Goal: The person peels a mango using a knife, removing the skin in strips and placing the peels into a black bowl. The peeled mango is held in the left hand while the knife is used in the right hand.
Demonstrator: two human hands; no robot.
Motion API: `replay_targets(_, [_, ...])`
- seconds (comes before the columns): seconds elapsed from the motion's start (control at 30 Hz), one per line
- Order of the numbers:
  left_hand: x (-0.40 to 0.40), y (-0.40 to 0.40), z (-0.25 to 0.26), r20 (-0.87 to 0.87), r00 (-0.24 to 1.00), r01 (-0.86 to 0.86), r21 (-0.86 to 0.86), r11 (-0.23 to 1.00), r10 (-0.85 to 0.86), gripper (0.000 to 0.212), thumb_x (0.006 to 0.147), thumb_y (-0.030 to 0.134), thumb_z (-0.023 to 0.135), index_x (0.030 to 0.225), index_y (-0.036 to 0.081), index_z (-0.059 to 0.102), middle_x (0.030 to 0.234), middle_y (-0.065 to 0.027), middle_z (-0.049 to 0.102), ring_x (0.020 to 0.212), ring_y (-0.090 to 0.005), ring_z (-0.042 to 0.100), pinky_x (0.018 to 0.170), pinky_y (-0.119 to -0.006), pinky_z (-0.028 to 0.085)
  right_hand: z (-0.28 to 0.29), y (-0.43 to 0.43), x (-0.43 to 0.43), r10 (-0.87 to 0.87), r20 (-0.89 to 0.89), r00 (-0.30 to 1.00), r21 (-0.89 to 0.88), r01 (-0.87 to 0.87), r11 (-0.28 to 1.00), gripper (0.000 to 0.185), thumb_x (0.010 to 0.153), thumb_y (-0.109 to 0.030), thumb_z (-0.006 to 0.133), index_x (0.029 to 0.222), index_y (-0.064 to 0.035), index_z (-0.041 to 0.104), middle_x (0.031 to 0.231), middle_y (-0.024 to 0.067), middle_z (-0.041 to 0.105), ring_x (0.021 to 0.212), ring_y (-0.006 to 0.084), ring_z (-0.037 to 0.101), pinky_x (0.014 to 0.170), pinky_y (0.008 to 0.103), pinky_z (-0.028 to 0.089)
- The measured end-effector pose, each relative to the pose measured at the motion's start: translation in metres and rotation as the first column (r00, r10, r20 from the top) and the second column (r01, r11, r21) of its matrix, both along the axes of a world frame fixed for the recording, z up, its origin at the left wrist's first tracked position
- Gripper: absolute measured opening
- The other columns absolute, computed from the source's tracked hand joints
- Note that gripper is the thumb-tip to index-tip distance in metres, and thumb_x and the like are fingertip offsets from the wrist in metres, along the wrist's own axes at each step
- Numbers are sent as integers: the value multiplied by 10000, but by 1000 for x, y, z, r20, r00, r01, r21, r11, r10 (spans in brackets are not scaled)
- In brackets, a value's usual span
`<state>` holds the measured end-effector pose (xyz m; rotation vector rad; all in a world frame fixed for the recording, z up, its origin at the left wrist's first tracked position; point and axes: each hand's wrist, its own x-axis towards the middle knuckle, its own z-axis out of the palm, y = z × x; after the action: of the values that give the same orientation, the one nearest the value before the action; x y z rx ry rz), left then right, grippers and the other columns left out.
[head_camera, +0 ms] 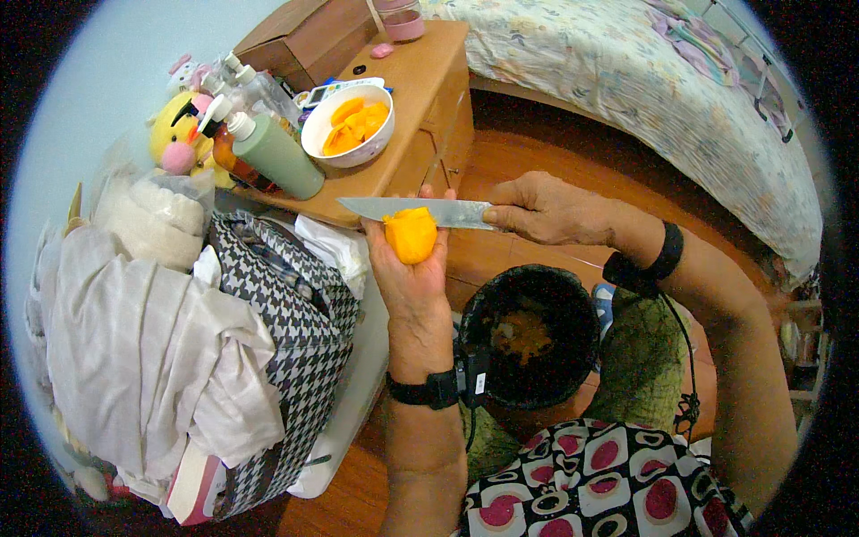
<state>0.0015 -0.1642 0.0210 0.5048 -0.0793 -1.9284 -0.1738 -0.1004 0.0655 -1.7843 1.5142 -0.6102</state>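
A peeled piece of orange-yellow fruit, perhaps mango [411, 236], rests in my left hand [413, 275], with the palm turned up and the fingers around it. My right hand [553, 209] grips a kitchen knife [419, 211] by its handle, which the fingers hide. The blade points left and lies across the upper edge of the fruit; whether it cuts in cannot be told. Beyond my left hand, a white bowl [356, 158] holds several cut orange-yellow pieces [356, 124] on the wooden cabinet.
Below my hands stands a black bin [530, 335] with scraps inside. Pump bottles [278, 158] and a plush duck [176, 134] crowd the wooden cabinet [419, 74]. At left are a houndstooth bag [305, 349] and pale cloth [147, 335]. A bed [604, 60] stands beyond.
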Motion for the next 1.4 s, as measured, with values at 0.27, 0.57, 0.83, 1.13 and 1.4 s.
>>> replay_targets(0.27, [0,5,-18,413,910,142,-422,895,50,499,901,472,384,1196,70,382,1171,-131,457,1088,-296,448,951,-533,347,-7,7,-1,-70,125,990,61,62,996,359,868,-319,487,734,6,561,588,129,521,533,192,474,515,374,399])
replay_targets(0.57, [-9,21,25,-18,998,52,-109,993,-54,454,931,395,360,1237,59,364,1203,-113,441,1116,-262,430,1015,-496,291,-11,14,-7,-81,43,996,-55,83,995,345,869,-320,481,764,-3,570,626,161,548,554,249,518,538,396,408])
replay_targets(0.83, [-22,22,10,31,982,-176,-181,968,184,436,935,375,363,1194,26,383,1176,-123,455,1039,-269,482,967,-430,379,-5,17,-1,-59,5,998,-64,59,996,359,874,-330,480,751,-4,566,617,163,531,551,248,508,531,399,402])
replay_targets(1.13, [-10,18,14,2,989,-149,-139,979,151,391,926,385,374,1139,60,418,1038,-123,518,916,-272,510,874,-424,426,-6,14,3,-23,-3,1000,-50,23,998,348,873,-327,479,783,-7,581,611,158,540,529,248,504,519,402,404])
replay_targets(1.4, [-7,17,17,-37,990,-140,-151,978,136,355,912,366,433,1110,71,433,1022,-103,517,872,-250,509,836,-415,438,4,18,3,-21,56,998,-39,23,999,339,876,-321,484,796,-9,590,616,151,544,541,218,512,525,386,416])
